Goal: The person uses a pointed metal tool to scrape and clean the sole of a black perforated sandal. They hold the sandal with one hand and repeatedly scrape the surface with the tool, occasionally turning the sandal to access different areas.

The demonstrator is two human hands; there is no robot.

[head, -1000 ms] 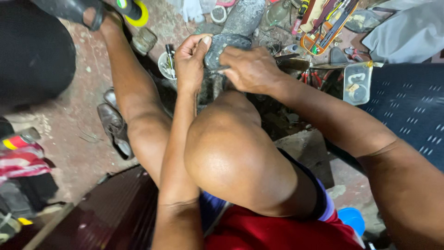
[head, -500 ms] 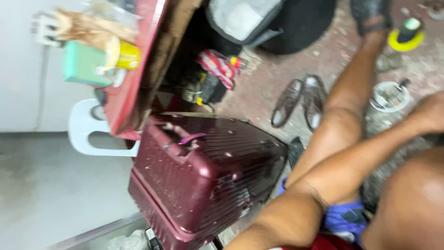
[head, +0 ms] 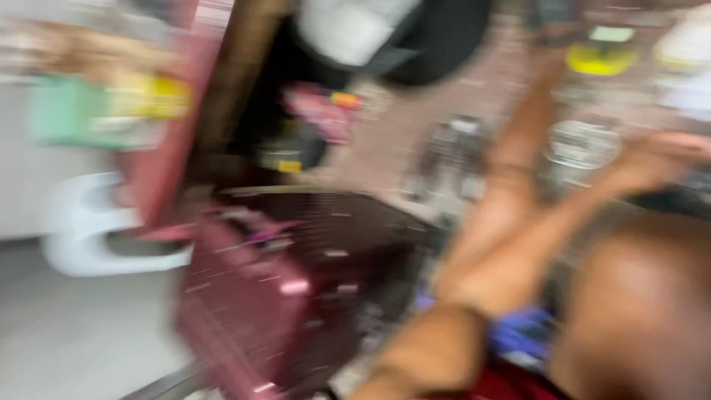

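Observation:
The head view is heavily blurred by motion. My left forearm runs from the bottom centre up to the right, and my left hand (head: 663,158) lies near the right edge, above my bent knee (head: 637,311). Whether its fingers hold anything is lost in the blur. Beside it on the ground is a round pale container (head: 581,144). My right hand is out of view. My bare lower leg (head: 518,148) stretches up towards a yellow round thing (head: 601,59).
A maroon hard-shell suitcase (head: 296,289) lies left of my leg. A white plastic stool (head: 89,237) and a reddish table edge (head: 159,170) stand at the left. A pair of dark shoes (head: 448,159) and a black-and-white bag (head: 385,37) sit further back.
The view swung left from my hands on a grey object to the suitcase and stool. Since half a second ago it has shifted slightly and gone blurry.

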